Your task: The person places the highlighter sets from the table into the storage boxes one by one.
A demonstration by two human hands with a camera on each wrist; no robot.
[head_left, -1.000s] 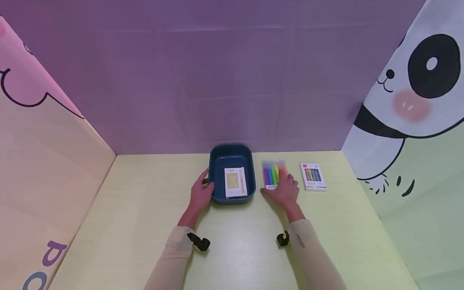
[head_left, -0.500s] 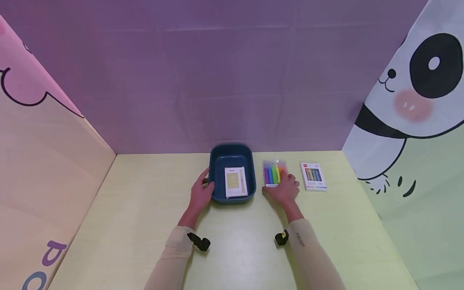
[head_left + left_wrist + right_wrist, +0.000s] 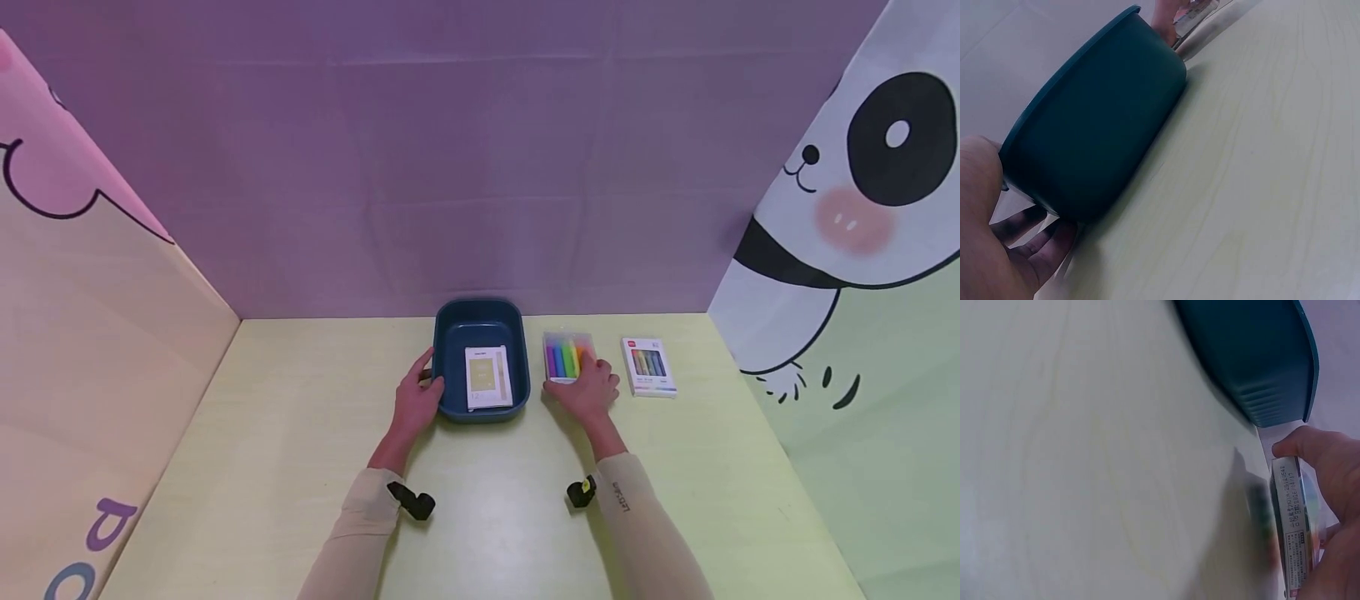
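A dark blue-green plastic bin (image 3: 450, 321) stands near the back of the table. My left hand (image 3: 416, 404) grips its left side, thumb at the rim and fingers against the outer wall below, as the left wrist view shows. To the right of the bin, my right hand (image 3: 588, 392) grips a clear pack of thick coloured sticks (image 3: 562, 360). The thumb is at its near left corner and the fingers reach over its right part. In the right wrist view the pack's printed white edge (image 3: 1294, 519) faces the camera, with a shadow below. Inside the bin lies a white box (image 3: 489, 377) with a gold panel.
Another white box (image 3: 648, 367), with coloured sticks pictured on it, lies right of my right hand. A purple backdrop (image 3: 480, 167) rises behind the pale wooden table (image 3: 300, 467). Printed panels (image 3: 862, 333) stand at both sides.
My right thumb has shifted slightly up and to the right along the pack, and the pack's near edge sits a little farther back. My left hand and the bin stay put.
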